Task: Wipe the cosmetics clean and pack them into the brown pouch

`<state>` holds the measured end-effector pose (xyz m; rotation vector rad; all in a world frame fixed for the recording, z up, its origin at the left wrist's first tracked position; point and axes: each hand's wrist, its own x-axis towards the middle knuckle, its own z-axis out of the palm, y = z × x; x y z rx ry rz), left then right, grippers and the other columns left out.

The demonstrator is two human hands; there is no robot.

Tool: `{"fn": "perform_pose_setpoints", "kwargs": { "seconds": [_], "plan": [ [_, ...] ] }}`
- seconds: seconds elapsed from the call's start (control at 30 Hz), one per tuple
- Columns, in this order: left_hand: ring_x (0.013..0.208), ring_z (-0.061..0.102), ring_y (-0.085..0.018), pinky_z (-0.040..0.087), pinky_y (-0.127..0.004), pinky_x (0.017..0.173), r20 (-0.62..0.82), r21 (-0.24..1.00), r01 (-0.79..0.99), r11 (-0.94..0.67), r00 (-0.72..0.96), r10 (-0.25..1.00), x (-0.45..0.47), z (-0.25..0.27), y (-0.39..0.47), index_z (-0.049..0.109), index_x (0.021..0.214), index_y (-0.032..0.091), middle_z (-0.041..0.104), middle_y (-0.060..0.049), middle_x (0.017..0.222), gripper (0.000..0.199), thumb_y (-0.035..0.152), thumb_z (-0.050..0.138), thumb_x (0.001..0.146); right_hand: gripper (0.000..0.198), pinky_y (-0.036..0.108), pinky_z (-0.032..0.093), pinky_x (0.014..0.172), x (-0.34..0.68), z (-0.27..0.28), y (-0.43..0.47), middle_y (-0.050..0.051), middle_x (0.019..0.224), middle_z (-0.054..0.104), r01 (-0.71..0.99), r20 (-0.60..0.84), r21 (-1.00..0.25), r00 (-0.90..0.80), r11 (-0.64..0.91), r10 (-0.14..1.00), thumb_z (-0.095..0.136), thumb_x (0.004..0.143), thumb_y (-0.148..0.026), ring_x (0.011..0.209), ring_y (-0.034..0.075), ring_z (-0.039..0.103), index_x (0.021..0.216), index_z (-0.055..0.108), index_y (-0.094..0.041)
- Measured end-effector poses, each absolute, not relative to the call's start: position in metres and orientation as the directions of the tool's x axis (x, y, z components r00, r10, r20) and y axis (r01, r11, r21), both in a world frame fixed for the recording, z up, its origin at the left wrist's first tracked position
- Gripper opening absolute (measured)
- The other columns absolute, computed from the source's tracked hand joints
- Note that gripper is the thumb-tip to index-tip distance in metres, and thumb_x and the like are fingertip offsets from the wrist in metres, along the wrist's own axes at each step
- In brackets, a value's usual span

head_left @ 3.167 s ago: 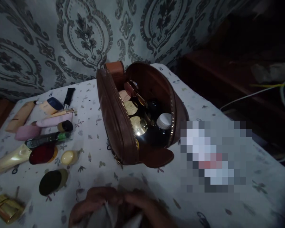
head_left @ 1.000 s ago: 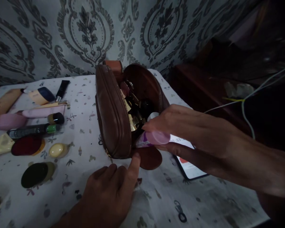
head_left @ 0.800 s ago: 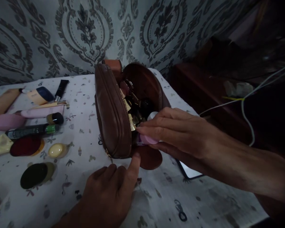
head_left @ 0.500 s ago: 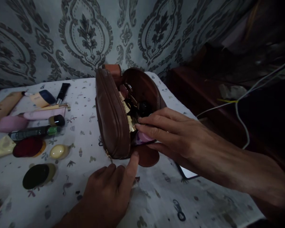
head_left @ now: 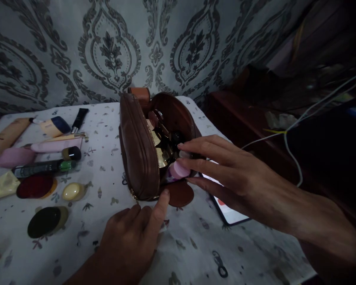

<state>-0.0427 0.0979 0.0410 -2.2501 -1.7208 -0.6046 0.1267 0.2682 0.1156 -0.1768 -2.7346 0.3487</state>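
Note:
A brown cosmetic bag (head_left: pixel 138 150) stands unzipped on the patterned cloth, packed with gold, black and pink items. My left hand (head_left: pixel 133 237) grips its near end, thumb against the zip edge beside a round brown flap (head_left: pixel 181 194), the other fingers curled at the lower corner. Over the opening, my right hand (head_left: pixel 222 162) is open with fingers spread. Its fingertips are at a pink-capped container (head_left: pixel 179 170) and a clear-topped item in the bag; whether they press on these is hard to tell.
Cosmetics lie on the left: a pink tube (head_left: pixel 52 146), a dark green-capped tube (head_left: pixel 41 168), a dark red oval compact (head_left: pixel 36 186), a dark oval compact (head_left: pixel 44 221) and a small yellow jar (head_left: pixel 72 191). A lit phone (head_left: pixel 230 209) lies under my right hand. White cables (head_left: pixel 293 158) hang at right.
My right hand has drawn slightly back and its fingers have lifted, showing more of the pink cap and the phone. The left hand stays on the bag's near end.

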Motion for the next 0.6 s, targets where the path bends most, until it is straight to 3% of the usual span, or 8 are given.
{"fn": "perform_pose_setpoints", "kwargs": {
  "seconds": [0.17, 0.3, 0.4, 0.47, 0.53, 0.6],
  "plan": [
    [0.047, 0.058, -0.015, 0.046, -0.025, 0.040, 0.466, 0.162, 0.938, -0.308, 0.202, 0.861, -0.044, 0.040, 0.092, 0.035, 0.145, 0.003, 0.061, 0.002, 0.060, 0.052, 0.008, 0.029, 0.093, 0.021, 0.045, 0.059, 0.090, 0.131, 0.117, 0.260, 0.009, 0.122, 0.066, 0.111, 0.496, -0.268, -0.836, 0.957, 0.235, 0.057, 0.095, -0.021, 0.113, 0.025, 0.063, 0.113, 0.065, -0.023],
    [0.063, 0.066, -0.015, 0.055, -0.025, 0.057, 0.523, 0.260, 0.912, -0.318, 0.144, 0.840, -0.049, 0.029, 0.072, 0.023, 0.155, 0.014, 0.071, -0.005, 0.080, 0.061, 0.016, 0.037, 0.096, 0.017, 0.035, 0.060, 0.080, 0.135, 0.111, 0.237, 0.005, 0.096, 0.073, -0.003, 0.604, -0.425, -0.746, 0.905, 0.281, 0.059, 0.092, -0.013, 0.091, 0.018, 0.069, 0.106, 0.065, -0.020],
    [0.074, 0.070, -0.018, 0.057, -0.026, 0.065, 0.476, 0.306, 0.922, -0.238, 0.069, 0.877, -0.060, 0.020, 0.052, 0.033, 0.151, 0.020, 0.074, -0.007, 0.091, 0.055, 0.027, 0.037, 0.096, 0.009, 0.027, 0.057, 0.067, 0.135, 0.092, 0.211, 0.004, 0.073, 0.070, -0.055, 0.561, -0.509, -0.778, 0.859, 0.282, 0.059, 0.094, -0.020, 0.073, 0.015, 0.066, 0.093, 0.067, -0.015],
    [0.071, 0.071, -0.018, 0.057, -0.025, 0.063, 0.415, 0.337, 0.926, -0.171, 0.017, 0.910, -0.069, 0.017, 0.041, 0.044, 0.142, 0.021, 0.074, -0.005, 0.086, 0.049, 0.030, 0.038, 0.095, 0.020, 0.027, 0.052, 0.060, 0.130, 0.075, 0.194, 0.002, 0.064, 0.065, -0.077, 0.541, -0.513, -0.802, 0.855, 0.252, 0.054, 0.096, -0.022, 0.064, 0.013, 0.060, 0.084, 0.067, -0.014],
    [0.071, 0.071, -0.018, 0.058, -0.025, 0.066, 0.371, 0.325, 0.942, -0.083, -0.047, 0.928, -0.078, 0.016, 0.033, 0.052, 0.131, 0.022, 0.074, -0.004, 0.087, 0.041, 0.029, 0.040, 0.093, 0.028, 0.027, 0.049, 0.060, 0.123, 0.057, 0.180, 0.002, 0.064, 0.064, -0.109, 0.487, -0.527, -0.852, 0.843, 0.194, 0.046, 0.099, -0.023, 0.063, 0.013, 0.057, 0.081, 0.067, -0.014],
    [0.073, 0.073, -0.019, 0.059, -0.026, 0.067, 0.346, 0.295, 0.955, -0.007, -0.100, 0.933, -0.084, 0.018, 0.028, 0.056, 0.123, 0.022, 0.075, -0.005, 0.092, 0.036, 0.030, 0.042, 0.092, 0.025, 0.027, 0.050, 0.065, 0.115, 0.042, 0.169, 0.003, 0.073, 0.067, -0.084, 0.379, -0.564, -0.910, 0.821, 0.167, 0.046, 0.100, -0.026, 0.071, 0.014, 0.059, 0.090, 0.066, -0.015]
  ]
}}
